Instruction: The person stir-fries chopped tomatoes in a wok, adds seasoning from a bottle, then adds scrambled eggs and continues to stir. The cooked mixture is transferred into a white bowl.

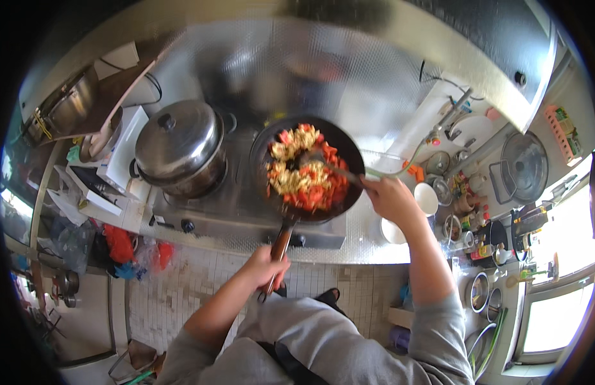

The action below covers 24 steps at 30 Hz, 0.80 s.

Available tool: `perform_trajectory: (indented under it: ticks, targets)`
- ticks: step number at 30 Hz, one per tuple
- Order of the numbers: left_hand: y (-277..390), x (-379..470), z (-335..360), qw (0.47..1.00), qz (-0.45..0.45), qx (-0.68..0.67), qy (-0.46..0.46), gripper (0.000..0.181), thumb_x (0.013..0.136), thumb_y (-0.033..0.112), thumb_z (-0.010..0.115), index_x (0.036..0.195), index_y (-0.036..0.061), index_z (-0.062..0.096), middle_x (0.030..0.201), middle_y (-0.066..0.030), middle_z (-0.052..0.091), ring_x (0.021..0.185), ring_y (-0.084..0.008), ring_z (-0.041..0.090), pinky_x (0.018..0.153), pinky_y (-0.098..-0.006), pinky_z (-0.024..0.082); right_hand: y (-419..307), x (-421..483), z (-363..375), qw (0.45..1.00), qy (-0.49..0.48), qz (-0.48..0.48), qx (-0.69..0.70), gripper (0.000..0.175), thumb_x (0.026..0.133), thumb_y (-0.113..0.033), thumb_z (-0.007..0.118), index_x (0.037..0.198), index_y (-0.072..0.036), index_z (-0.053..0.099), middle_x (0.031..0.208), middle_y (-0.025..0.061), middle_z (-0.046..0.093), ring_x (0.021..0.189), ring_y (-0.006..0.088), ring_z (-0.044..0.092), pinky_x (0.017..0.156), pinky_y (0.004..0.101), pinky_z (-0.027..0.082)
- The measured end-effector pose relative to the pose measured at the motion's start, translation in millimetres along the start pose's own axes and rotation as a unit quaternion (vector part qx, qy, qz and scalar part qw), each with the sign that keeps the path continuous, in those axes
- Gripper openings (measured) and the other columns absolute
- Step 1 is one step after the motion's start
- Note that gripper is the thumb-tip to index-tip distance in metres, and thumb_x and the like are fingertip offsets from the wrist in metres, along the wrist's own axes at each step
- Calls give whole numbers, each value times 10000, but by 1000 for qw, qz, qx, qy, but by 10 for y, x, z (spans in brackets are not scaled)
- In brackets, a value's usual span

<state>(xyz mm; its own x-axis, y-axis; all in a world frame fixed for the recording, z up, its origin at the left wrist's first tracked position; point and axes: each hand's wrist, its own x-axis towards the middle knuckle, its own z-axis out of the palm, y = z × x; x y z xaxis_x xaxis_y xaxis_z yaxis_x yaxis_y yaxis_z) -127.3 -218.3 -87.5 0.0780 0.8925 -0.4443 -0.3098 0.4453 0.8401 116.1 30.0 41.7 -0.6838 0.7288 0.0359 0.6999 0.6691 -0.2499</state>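
Note:
My left hand (268,268) grips the brown wooden handle (281,243) of a dark frying pan (354,144), which sits on the right side of the gas stove (244,202). Scrambled egg (297,180) and chopped red tomato (314,195) lie mixed in the pan. At the pan's right rim, my right hand (386,195) is closed around the handle of a spatula (343,172). The spatula's head is blurred and partly hidden among the food.
A lidded steel pot (179,144) occupies the left burner. White bowls (426,198) stand right of my right forearm, near jars and bottles (470,192). The range hood (470,48) hangs over the counter. Plastic bags (119,243) hang at the counter's left front.

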Motion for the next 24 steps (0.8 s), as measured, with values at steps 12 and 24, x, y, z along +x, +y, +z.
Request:
perform_trajectory:
  ticks: [12, 24]
  targets:
    - [-258, 378, -32, 1000, -8, 9, -6, 187, 962, 135, 665, 832, 40, 571, 616, -81, 612, 447, -167, 585, 429, -353, 489, -132, -83, 100, 1000, -24, 15, 11, 368, 945, -144, 671, 1301, -204, 742, 968, 229, 735, 942, 425, 708, 864, 513, 559]
    - [-225, 407, -24, 999, -7, -41, 23, 151, 934, 120, 688, 873, 40, 575, 650, -60, 600, 507, -164, 606, 473, -349, 526, 108, -279, -427, 995, -60, 25, -77, 342, 902, -127, 660, 1209, -206, 788, 1072, 136, 770, 1001, 370, 725, 880, 460, 581]
